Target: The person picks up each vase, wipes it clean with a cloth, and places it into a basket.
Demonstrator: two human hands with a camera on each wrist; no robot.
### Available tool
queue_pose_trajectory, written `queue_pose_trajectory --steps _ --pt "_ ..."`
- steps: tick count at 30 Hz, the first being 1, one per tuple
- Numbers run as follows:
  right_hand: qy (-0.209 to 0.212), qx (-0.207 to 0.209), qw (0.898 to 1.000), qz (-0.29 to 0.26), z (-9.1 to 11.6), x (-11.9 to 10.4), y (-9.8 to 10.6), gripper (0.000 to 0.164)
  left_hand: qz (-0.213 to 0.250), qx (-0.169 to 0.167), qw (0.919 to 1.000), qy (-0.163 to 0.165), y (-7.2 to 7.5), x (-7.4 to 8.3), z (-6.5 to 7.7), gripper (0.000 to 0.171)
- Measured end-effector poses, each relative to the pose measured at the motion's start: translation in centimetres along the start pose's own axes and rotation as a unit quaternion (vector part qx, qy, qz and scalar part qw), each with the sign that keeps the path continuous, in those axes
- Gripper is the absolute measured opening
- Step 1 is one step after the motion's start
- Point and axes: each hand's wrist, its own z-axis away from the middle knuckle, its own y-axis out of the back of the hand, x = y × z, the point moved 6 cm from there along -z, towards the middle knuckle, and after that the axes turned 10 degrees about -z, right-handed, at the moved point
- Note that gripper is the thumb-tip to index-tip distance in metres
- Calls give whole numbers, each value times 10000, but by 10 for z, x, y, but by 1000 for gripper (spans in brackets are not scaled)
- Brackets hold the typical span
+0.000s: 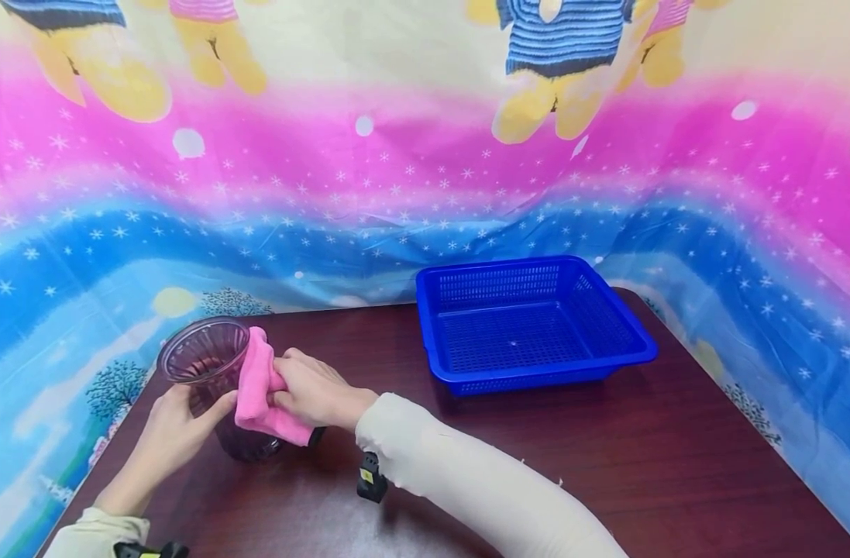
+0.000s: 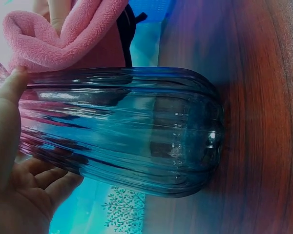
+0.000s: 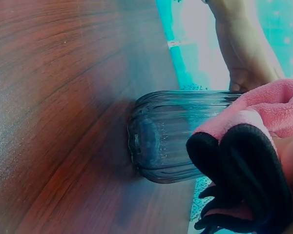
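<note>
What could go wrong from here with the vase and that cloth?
Tipping: the tall vase is held near its top by the left hand, so sideways pressure from the pink cloth might rock it on the table.

Slipping: the vase looks smooth and shiny, so the left hand's hold could slide.

Snagging: the cloth's dark-edged end hangs loose by the right hand and might get in the way.
</note>
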Motion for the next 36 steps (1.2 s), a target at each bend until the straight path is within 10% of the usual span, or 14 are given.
queue_pose_trajectory --steps 36 --pt "-631 -313 9954 649 0 4 -13 23 201 -54 9998 -30 0 1 0 47"
